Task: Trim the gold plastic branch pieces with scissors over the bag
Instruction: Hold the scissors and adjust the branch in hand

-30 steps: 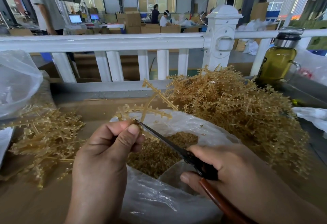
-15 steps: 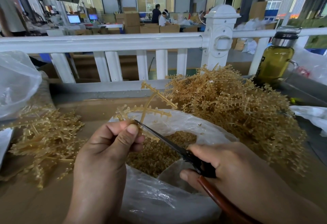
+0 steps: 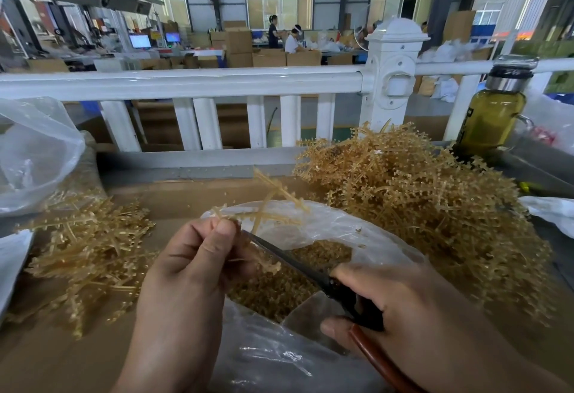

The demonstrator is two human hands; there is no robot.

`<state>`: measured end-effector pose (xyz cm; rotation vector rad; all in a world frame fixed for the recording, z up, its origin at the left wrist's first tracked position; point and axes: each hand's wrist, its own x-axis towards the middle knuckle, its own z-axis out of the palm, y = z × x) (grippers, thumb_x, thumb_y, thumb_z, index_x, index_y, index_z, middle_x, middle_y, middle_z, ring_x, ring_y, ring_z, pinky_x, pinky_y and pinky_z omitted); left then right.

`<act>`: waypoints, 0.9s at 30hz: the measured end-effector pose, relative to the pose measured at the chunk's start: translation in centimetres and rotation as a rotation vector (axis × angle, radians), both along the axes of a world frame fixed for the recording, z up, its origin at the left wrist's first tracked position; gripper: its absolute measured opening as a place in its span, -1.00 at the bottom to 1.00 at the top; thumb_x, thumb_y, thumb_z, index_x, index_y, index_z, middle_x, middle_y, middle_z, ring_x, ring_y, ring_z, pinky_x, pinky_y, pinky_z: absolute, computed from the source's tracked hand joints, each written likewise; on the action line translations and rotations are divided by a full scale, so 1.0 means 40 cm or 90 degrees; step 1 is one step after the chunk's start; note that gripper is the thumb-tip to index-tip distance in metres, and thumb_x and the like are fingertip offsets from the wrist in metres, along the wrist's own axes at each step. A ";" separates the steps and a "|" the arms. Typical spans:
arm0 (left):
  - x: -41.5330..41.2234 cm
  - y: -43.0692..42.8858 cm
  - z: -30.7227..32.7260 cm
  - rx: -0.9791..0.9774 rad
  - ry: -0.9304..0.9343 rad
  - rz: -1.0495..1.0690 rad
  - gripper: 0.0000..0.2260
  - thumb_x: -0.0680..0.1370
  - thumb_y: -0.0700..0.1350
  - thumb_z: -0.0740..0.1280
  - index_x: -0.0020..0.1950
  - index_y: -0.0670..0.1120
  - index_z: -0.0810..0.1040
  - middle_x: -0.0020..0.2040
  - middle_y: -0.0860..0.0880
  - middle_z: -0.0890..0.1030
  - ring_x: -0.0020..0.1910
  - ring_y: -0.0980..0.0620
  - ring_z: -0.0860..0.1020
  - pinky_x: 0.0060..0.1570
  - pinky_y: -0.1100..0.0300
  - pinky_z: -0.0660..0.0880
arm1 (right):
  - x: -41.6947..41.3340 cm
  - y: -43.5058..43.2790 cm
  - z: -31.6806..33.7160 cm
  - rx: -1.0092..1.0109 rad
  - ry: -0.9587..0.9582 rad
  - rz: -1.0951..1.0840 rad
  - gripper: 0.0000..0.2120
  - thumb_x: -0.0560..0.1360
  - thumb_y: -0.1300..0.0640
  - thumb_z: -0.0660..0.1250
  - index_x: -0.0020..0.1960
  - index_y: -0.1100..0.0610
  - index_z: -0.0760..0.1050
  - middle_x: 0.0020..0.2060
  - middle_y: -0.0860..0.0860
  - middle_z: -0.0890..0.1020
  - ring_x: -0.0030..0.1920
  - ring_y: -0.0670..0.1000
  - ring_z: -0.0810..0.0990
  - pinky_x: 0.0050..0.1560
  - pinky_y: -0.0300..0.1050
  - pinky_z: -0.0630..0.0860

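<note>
Head view. My left hand (image 3: 189,271) is curled, with thumb and fingertips pinching the stem of one gold branch piece (image 3: 267,206). Its knobbed twigs fan up and to the right, above the far rim of the bag (image 3: 357,231), and a short twig hangs down beside my thumb.

My right hand (image 3: 403,308) is closed round the handles of the scissors (image 3: 298,263). One reddish-brown handle runs out below my fingers towards the lower edge. The dark blades read as a single line slanting up and left across the mouth of the bag, with the tip just beside my left thumb. I cannot tell whether the tip touches the stem.

The bag is clear plastic and lies open between my two hands. Inside it is a heap of small gold trimmings (image 3: 279,293).

On the brown surface (image 3: 46,355) a large pile of gold branches (image 3: 419,206) lies to the right of the bag, and a smaller, flatter pile (image 3: 90,246) lies to the left. A second clear bag (image 3: 34,150) sits at the far left. A white railing (image 3: 186,83) borders the far side, and a bottle (image 3: 494,113) of yellow-green liquid stands at the right end.
</note>
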<state>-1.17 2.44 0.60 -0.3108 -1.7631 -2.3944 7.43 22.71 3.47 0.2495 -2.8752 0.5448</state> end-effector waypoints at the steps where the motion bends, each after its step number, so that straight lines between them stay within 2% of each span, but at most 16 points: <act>1: 0.000 0.000 0.002 0.012 -0.009 -0.011 -0.82 0.46 0.02 0.49 -0.25 -0.05 0.65 -0.22 -0.22 0.62 -0.23 -0.10 0.61 -0.19 0.08 0.56 | 0.000 -0.002 0.000 -0.009 -0.009 -0.004 -0.42 0.30 -0.53 0.07 0.00 -0.13 0.49 -0.26 -0.27 0.53 -0.14 -0.28 0.48 -0.21 -0.36 0.30; 6: 0.003 0.011 0.011 0.083 -0.017 -0.053 -0.91 0.38 -0.05 0.40 -0.32 0.00 0.65 -0.31 -0.14 0.61 -0.33 0.01 0.60 -0.32 0.23 0.58 | 0.000 -0.013 -0.003 -0.059 -0.054 -0.032 -0.20 0.17 -0.70 -0.03 0.21 -0.27 0.41 -0.05 -0.23 0.61 0.00 -0.32 0.48 0.07 -0.35 0.39; 8: 0.006 0.015 0.014 0.086 -0.011 -0.062 -0.92 0.36 -0.06 0.40 -0.33 0.00 0.65 -0.32 -0.12 0.61 -0.35 0.02 0.60 -0.36 0.25 0.57 | -0.002 -0.017 0.000 -0.055 -0.064 -0.042 -0.14 0.11 -0.73 -0.10 0.24 -0.33 0.37 0.00 -0.23 0.60 0.04 -0.34 0.44 0.09 -0.41 0.32; 10: 0.006 0.017 0.014 0.083 -0.023 -0.065 -0.90 0.36 -0.05 0.40 -0.33 -0.01 0.66 -0.32 -0.12 0.62 -0.35 0.02 0.60 -0.38 0.26 0.55 | -0.001 -0.020 0.007 -0.038 -0.083 -0.053 -0.21 0.16 -0.66 -0.07 0.30 -0.38 0.30 0.07 -0.26 0.58 0.10 -0.38 0.35 0.18 -0.44 0.19; 12: 0.006 0.019 0.013 0.090 -0.047 -0.082 -0.90 0.34 -0.03 0.40 -0.35 0.00 0.66 -0.31 -0.10 0.62 -0.35 0.04 0.60 -0.40 0.26 0.54 | -0.002 -0.020 0.018 -0.030 -0.097 -0.050 -0.29 0.23 -0.61 0.00 0.31 -0.38 0.30 0.08 -0.28 0.58 0.13 -0.39 0.36 0.30 -0.36 0.20; 14: 0.006 0.022 0.012 0.103 -0.070 -0.113 -0.90 0.34 -0.04 0.39 -0.35 -0.02 0.66 -0.30 -0.10 0.61 -0.35 0.04 0.59 -0.41 0.25 0.54 | -0.004 -0.023 0.027 -0.023 -0.113 -0.053 -0.36 0.30 -0.58 0.09 0.34 -0.41 0.27 0.10 -0.27 0.59 0.16 -0.37 0.37 0.32 -0.32 0.21; 17: 0.010 0.026 0.009 0.113 -0.084 -0.144 -0.90 0.37 -0.11 0.42 -0.32 -0.10 0.64 -0.30 -0.13 0.57 -0.37 0.02 0.56 -0.42 0.24 0.53 | -0.006 -0.029 0.025 -0.024 -0.121 -0.055 -0.34 0.22 -0.62 0.05 0.31 -0.53 0.19 0.11 -0.31 0.58 0.22 -0.36 0.36 0.37 -0.28 0.20; 20: 0.016 0.032 0.011 0.115 -0.088 -0.156 -0.94 0.29 -0.17 0.49 -0.35 -0.09 0.63 -0.30 -0.14 0.57 -0.39 0.01 0.55 -0.43 0.23 0.52 | -0.001 -0.031 0.000 -0.057 -0.116 -0.065 -0.54 0.15 -0.63 0.01 0.06 -0.72 0.21 0.02 -0.60 0.44 0.14 -0.58 0.18 0.33 -0.42 0.08; 22: 0.016 0.034 0.010 0.121 -0.091 -0.154 -0.91 0.31 -0.21 0.50 -0.36 -0.07 0.63 -0.30 -0.14 0.56 -0.38 0.01 0.55 -0.43 0.23 0.52 | -0.006 -0.033 -0.015 -0.046 -0.117 -0.076 -0.62 0.13 -0.65 0.00 -0.05 -0.77 0.20 -0.06 -0.69 0.36 0.13 -0.55 0.14 0.25 -0.48 0.04; 23: 0.017 0.035 0.010 0.127 -0.091 -0.156 -0.89 0.34 -0.25 0.47 -0.35 -0.07 0.63 -0.30 -0.13 0.56 -0.38 0.01 0.55 -0.43 0.23 0.52 | -0.007 -0.034 -0.015 -0.037 -0.110 -0.079 -0.62 0.11 -0.65 -0.02 -0.06 -0.78 0.19 -0.07 -0.71 0.34 0.12 -0.54 0.09 0.22 -0.50 0.01; 25: 0.022 0.039 0.016 0.140 -0.093 -0.156 -0.88 0.39 -0.13 0.38 -0.35 -0.07 0.63 -0.29 -0.12 0.57 -0.37 0.02 0.55 -0.43 0.23 0.52 | -0.007 -0.032 -0.011 -0.030 -0.083 -0.063 -0.59 0.12 -0.64 -0.01 -0.03 -0.75 0.21 -0.05 -0.76 0.28 0.12 -0.60 0.17 0.16 -0.60 0.00; 27: 0.027 0.042 0.021 0.140 -0.087 -0.153 -0.92 0.41 -0.17 0.43 -0.29 -0.09 0.64 -0.26 -0.14 0.58 -0.35 0.02 0.55 -0.41 0.23 0.52 | 0.000 -0.031 -0.001 -0.075 -0.068 -0.019 -0.50 0.18 -0.62 0.07 0.11 -0.59 0.30 0.01 -0.76 0.25 0.06 -0.72 0.12 0.09 -0.68 -0.01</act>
